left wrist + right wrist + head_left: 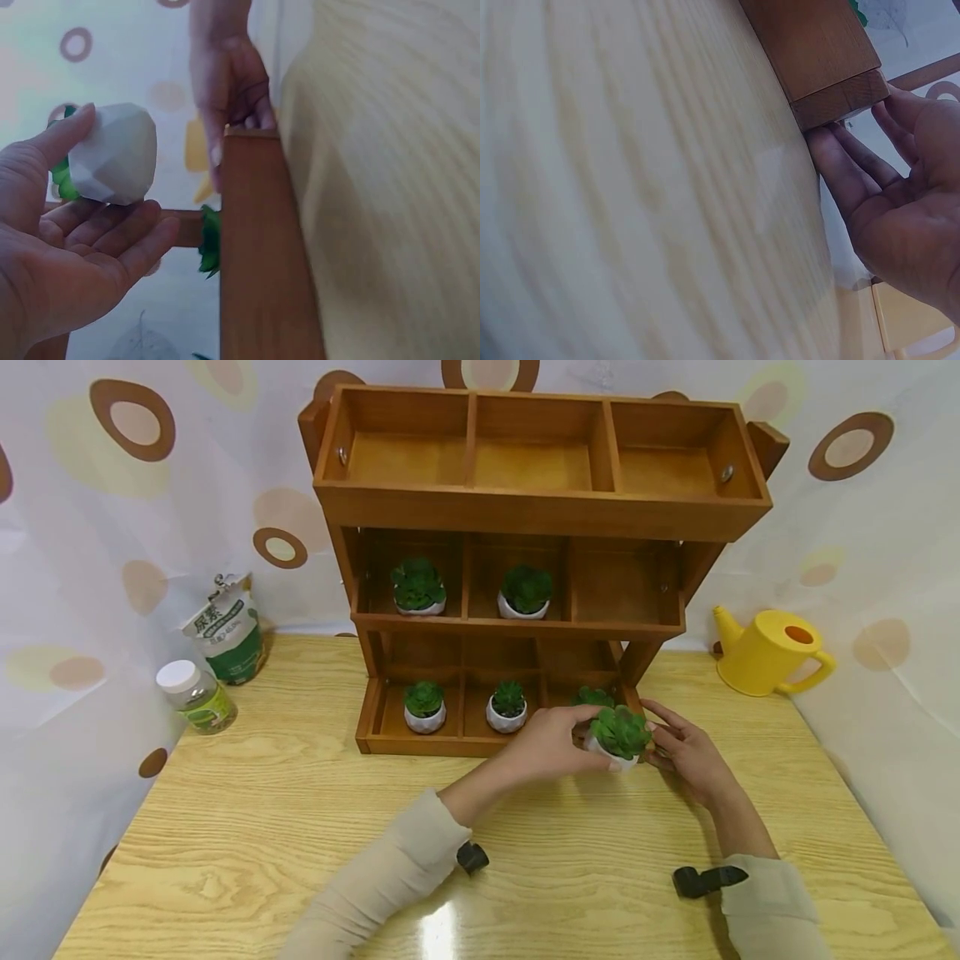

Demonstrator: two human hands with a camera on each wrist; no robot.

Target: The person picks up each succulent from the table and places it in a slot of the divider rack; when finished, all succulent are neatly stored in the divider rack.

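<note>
My left hand (553,742) holds a small potted succulent (621,732) just in front of the shelf's bottom right corner. Its faceted white pot (116,156) is tipped sideways in the left wrist view, with thumb and fingers around it. The brown wooden plant shelf (547,512) has three tiers with compartments. My right hand (693,760) grips the end of the shelf's bottom tier (840,97), thumb on one side and fingers on the other. Behind the held plant, another succulent (595,697) sits in the bottom right compartment, its pot hidden.
Potted succulents stand in the middle tier's left (418,585) and centre (526,591) compartments, and in the bottom tier's left (425,706) and centre (507,706). A yellow watering can (768,652) is at right. A green-white pouch (231,631) and a white-lidded jar (197,696) stand at left.
</note>
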